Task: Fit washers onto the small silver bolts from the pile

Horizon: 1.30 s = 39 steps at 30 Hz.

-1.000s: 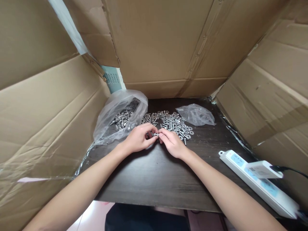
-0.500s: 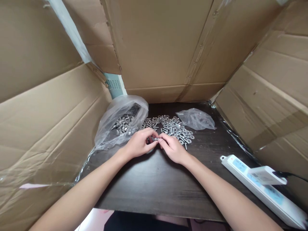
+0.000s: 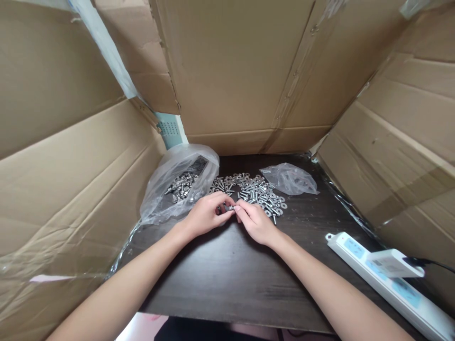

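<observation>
Both hands meet over the dark table [image 3: 227, 265], closed around one small metal bolt [image 3: 232, 207]. My left hand [image 3: 209, 212] pinches it from the left with thumb and fingers. From the right, my right hand [image 3: 253, 219] grips its other end between thumb and forefinger. Any washer or nut on the bolt is too small to make out for sure. Just behind the hands lies a loose pile of bolts, nuts and washers [image 3: 261, 192]. To the left, an open clear plastic bag [image 3: 156, 201] holds many metal fasteners.
A second, crumpled plastic bag [image 3: 291, 179] lies behind the pile on the right. On the right side rests a white power strip [image 3: 377, 279] with a plugged-in white adapter [image 3: 394, 263] and black cable. Cardboard walls [image 3: 245, 71] enclose the table at the back and both sides.
The hands stay together on the bolt, with only slight finger movement. The whole view has shifted slightly, so the scene sits a little lower.
</observation>
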{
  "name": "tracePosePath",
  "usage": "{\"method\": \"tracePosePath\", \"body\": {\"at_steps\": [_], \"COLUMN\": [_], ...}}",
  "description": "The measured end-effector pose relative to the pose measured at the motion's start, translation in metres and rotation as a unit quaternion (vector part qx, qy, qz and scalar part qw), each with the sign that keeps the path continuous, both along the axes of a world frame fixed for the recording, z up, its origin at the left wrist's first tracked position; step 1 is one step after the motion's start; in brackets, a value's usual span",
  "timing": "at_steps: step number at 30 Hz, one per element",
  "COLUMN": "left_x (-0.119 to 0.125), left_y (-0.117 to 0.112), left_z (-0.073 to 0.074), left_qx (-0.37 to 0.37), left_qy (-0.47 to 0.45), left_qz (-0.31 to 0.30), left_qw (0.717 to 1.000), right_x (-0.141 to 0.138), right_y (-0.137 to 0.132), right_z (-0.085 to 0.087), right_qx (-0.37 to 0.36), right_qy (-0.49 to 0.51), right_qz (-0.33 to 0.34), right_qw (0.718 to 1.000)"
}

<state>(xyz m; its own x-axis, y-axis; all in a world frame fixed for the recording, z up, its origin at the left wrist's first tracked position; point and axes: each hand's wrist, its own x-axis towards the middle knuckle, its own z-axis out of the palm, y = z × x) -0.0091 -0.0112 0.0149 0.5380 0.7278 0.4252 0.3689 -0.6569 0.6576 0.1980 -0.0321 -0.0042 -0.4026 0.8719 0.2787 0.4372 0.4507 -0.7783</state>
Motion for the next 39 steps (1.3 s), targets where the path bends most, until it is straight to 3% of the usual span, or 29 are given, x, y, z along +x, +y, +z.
{"method": "tracePosePath", "body": {"at_steps": [23,39], "left_x": [-0.0012,-0.0031], "left_y": [-0.0011,-0.0010], "left_z": [0.0042,0.0062], "left_qx": [0.007,0.017], "left_qy": [0.073,0.056], "left_qz": [0.035,0.012], "left_qw": [0.997,0.998], "right_x": [-0.0008,0.0001], "right_y": [-0.0001,-0.0010], "right_z": [0.0046,0.0070], "right_qx": [0.008,0.002], "right_qy": [0.032,0.051], "right_qz": [-0.033,-0.022], "right_qw": [0.999,0.998]}}
